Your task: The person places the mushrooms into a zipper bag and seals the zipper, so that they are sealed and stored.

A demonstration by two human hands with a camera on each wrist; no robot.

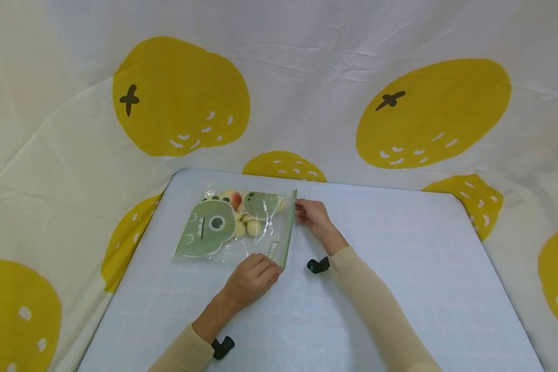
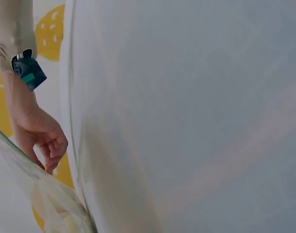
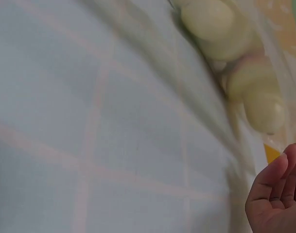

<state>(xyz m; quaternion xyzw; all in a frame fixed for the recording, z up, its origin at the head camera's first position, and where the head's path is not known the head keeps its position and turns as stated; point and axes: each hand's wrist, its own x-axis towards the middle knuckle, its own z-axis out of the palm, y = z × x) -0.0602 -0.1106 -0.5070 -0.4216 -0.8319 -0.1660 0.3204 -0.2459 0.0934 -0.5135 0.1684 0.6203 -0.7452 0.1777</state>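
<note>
A clear zip bag (image 1: 223, 261) with green cartoon dinosaur prints lies on the table, its green zip edge (image 1: 288, 232) facing right. Inside are several pale yellow round pieces (image 1: 253, 228), one with a reddish side; their kind is unclear. My left hand (image 1: 253, 279) pinches the near end of the zip edge. At the far end, my right hand (image 1: 313, 217) holds the same edge between thumb and fingers. In the left wrist view the right hand (image 2: 43, 133) reaches down to the bag's edge. The right wrist view shows the rounded pieces (image 3: 264, 109) through the plastic.
A pale blue checked cloth (image 1: 400, 258) covers the table. Behind it hangs a white sheet (image 1: 302, 103) with big yellow fruit prints. Black wrist devices (image 1: 318, 265) sit by both sleeves.
</note>
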